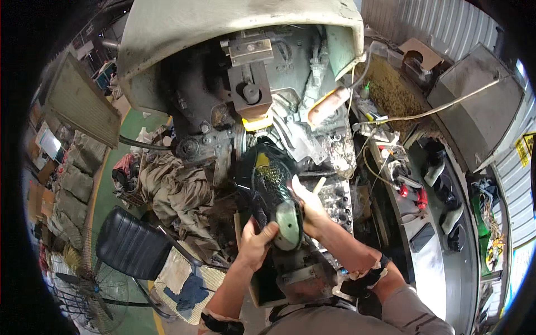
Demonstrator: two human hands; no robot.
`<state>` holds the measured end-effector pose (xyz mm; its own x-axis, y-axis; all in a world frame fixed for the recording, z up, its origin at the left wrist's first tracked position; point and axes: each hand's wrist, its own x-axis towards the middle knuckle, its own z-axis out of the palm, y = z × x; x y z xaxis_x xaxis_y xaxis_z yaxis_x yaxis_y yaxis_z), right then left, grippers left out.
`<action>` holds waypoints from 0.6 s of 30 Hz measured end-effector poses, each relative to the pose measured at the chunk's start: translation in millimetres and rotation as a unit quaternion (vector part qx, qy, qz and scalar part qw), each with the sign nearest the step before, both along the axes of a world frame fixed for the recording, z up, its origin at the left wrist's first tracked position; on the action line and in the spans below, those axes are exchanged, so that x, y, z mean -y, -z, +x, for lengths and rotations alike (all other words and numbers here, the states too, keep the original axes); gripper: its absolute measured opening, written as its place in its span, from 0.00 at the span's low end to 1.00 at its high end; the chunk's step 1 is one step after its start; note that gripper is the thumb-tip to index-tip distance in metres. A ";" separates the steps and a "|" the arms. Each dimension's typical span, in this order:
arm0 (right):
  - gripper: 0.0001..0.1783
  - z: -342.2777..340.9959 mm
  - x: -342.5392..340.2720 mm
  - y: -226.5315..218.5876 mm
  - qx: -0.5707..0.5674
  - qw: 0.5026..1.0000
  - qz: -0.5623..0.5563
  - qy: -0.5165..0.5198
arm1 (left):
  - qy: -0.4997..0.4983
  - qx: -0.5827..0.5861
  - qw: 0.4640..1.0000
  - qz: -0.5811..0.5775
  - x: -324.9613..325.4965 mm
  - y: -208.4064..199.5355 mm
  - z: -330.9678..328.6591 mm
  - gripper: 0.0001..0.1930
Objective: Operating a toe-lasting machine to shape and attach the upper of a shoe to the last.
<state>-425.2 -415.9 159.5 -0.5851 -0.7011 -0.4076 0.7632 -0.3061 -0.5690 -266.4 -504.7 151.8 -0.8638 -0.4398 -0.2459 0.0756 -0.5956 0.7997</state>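
A black shoe upper [261,184] with a mesh part and a yellow patch is in front of me, its far end close under the machine's head. A pale green shoe last [288,226] with a small hole shows at its near end. My left hand [257,244] is closed on the near left side, thumb resting by the pale green last. My right hand [308,205] grips the right side, its fingers partly hidden. Just beyond the shoe upper stands the machine's metal block [249,92] with a yellow piece [257,122] beneath it.
A pale machine hood [240,14] arches overhead. Crumpled cloth [176,181] and a black chair [134,243] are at left, near a fan [92,290]. A lit lamp [329,106] sits right of the block. Further right, a bench [427,268] adjoins a rack with more shoes [451,215].
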 end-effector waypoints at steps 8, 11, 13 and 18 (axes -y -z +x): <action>0.40 39.5 -89.3 -8.6 -0.174 0.971 -0.161 -0.003 | 0.078 -0.008 0.980 -0.183 -54.2 -13.3 34.8 0.46; 0.28 54.4 -114.3 -1.8 -0.219 0.967 -0.126 0.031 | -0.095 -0.112 0.987 -0.058 -68.9 -16.6 33.9 0.43; 0.22 59.9 -127.4 5.1 -0.221 0.965 -0.135 0.051 | -0.042 -0.138 0.986 -0.084 -73.2 -19.2 33.6 0.40; 0.20 59.7 -145.6 17.4 -0.274 0.952 -0.105 0.086 | -0.011 -0.117 0.985 -0.126 -84.0 -22.6 30.5 0.40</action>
<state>-365.4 -270.3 142.0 -0.7835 -0.6077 0.1299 0.2977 -0.5505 -0.7799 -235.9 -420.7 174.4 -0.8732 -0.4811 0.0785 0.2865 -0.3762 0.8811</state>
